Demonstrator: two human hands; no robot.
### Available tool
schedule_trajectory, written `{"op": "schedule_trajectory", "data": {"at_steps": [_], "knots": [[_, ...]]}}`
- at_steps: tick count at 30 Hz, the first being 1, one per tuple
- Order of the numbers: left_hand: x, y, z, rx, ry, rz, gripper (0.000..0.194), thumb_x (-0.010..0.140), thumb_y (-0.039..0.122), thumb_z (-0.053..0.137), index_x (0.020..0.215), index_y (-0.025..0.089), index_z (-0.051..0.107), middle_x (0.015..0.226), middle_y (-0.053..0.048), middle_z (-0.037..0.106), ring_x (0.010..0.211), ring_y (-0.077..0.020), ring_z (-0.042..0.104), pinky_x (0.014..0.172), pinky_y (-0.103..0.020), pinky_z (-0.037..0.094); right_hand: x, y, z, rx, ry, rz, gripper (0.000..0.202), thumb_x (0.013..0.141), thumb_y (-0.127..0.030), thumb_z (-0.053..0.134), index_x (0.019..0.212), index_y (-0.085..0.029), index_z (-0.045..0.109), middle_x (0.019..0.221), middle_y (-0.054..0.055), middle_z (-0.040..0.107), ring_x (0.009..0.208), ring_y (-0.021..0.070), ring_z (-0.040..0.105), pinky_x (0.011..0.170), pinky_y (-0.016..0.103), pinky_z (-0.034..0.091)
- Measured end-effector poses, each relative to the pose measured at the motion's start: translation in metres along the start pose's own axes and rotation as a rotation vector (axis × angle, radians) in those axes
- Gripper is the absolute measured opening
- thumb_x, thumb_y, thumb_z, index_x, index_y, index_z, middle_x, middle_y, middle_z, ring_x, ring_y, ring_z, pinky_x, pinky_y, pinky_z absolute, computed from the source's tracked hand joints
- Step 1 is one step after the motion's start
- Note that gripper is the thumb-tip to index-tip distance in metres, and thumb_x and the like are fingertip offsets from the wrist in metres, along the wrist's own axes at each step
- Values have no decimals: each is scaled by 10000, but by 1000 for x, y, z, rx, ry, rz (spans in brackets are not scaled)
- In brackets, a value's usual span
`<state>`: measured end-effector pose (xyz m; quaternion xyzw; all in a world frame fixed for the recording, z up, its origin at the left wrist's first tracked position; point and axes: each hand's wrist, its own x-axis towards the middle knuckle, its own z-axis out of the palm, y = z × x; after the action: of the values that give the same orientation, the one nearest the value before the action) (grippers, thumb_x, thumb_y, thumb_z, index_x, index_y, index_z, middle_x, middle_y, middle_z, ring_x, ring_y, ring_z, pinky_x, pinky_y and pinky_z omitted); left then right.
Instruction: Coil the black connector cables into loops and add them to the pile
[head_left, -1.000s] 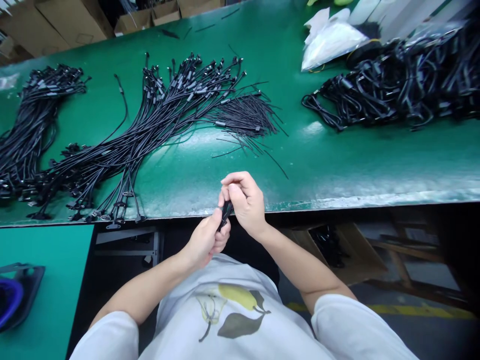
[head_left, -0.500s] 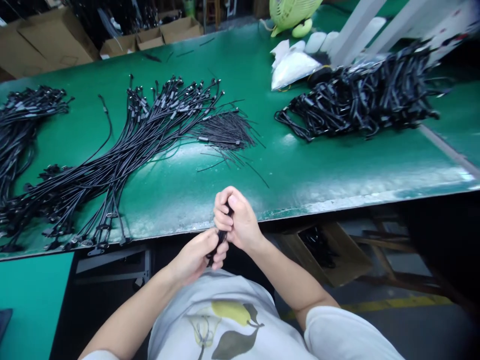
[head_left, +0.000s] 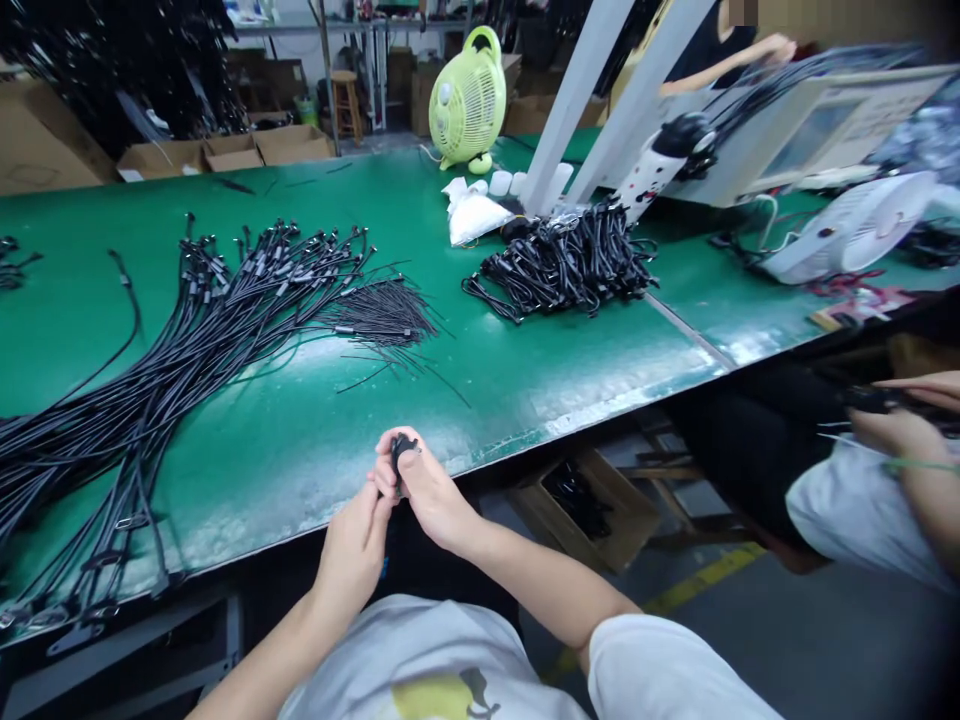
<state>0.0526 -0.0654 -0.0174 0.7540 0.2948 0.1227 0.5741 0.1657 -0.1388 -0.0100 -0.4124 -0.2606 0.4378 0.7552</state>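
Over the table's front edge, my right hand [head_left: 435, 500] is closed around a folded black cable [head_left: 402, 452], whose top end sticks out between thumb and fingers. My left hand [head_left: 358, 535] is closed just below and against it, its fingertips meeting the right hand's fingers at the cable's lower part. The fingers hide most of the cable. Beyond my hands lie a bunch of thin black ties [head_left: 382, 310] and, to the left, a spread of long black cables [head_left: 217, 325] with grey sleeves near their ends.
A heap of coiled black cables [head_left: 562, 262] lies on the green table [head_left: 540, 370], near a white bag [head_left: 476, 218] and a green fan [head_left: 469, 105]. Grey posts rise behind. An open carton [head_left: 615, 540] sits below the edge. At right are a white fan [head_left: 855, 230] and a co-worker's hands [head_left: 900, 425].
My view has swung to the right and up, bringing the co-worker and white fan into sight. Both hands stay together on the cable, its top end now showing more.
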Motion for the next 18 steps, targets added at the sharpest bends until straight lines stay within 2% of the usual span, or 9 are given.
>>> {"op": "schedule_trajectory", "data": {"at_steps": [2,4,6,9,12,14,15,16,18], "knots": [[2,1,1,158,-26,78,202,913,357,486,849,215,613,747,-38,614,661,-196,565,661,-303,439,3,1,-1,21,19,-63,420,887,-641,478,980,-231,484,649,-72,364,569,87,391,789,316,455],[6,4,-1,201,-52,121,230,939,350,439,922,216,625,799,-57,644,694,-211,596,686,-321,466,5,1,-2,12,-8,-73,476,858,-677,491,1044,-239,485,720,-48,430,610,94,442,794,324,468],[10,6,-5,186,-78,177,290,957,338,406,1141,219,596,1051,-104,667,926,-243,637,829,-360,492,7,-1,-4,-129,-63,-43,554,803,-683,570,1128,-239,503,914,19,542,797,135,549,855,341,469],[11,6,-14,213,-151,283,413,965,322,402,1363,225,459,1371,-130,531,1267,-256,502,1063,-420,396,11,-13,-18,-442,-83,48,447,844,-573,583,1094,-202,578,1018,65,615,964,178,589,937,368,451],[5,2,-25,282,-209,303,458,957,337,433,1402,228,425,1423,-129,490,1334,-254,438,1126,-439,342,31,-49,-62,-736,86,0,395,931,-520,414,974,-177,606,856,48,640,819,160,618,848,359,494],[0,-2,-34,306,-169,289,442,960,336,431,1389,229,448,1399,-126,516,1311,-252,461,1116,-438,357,60,-83,-107,-1128,215,-163,400,925,-527,397,899,-190,611,780,47,631,718,155,605,746,337,500],[-2,-4,-39,313,-137,283,421,965,329,422,1371,228,469,1367,-123,545,1280,-247,490,1098,-432,377,78,-100,-131,-1369,268,-282,420,891,-573,429,781,-207,602,700,47,606,673,163,590,692,331,488],[-3,-7,-45,320,-108,277,397,970,320,414,1348,227,493,1322,-117,580,1236,-241,525,1072,-421,403,98,-114,-154,-1429,289,-334,430,831,-614,506,686,-215,574,633,58,570,663,189,578,678,357,470],[-6,-11,-60,352,-36,269,359,976,303,408,1302,225,534,1234,-103,636,1154,-230,576,1016,-398,446,132,-132,-193,-1480,307,-411,442,818,-633,514,641,-230,561,611,89,534,719,241,588,697,407,443]]}}
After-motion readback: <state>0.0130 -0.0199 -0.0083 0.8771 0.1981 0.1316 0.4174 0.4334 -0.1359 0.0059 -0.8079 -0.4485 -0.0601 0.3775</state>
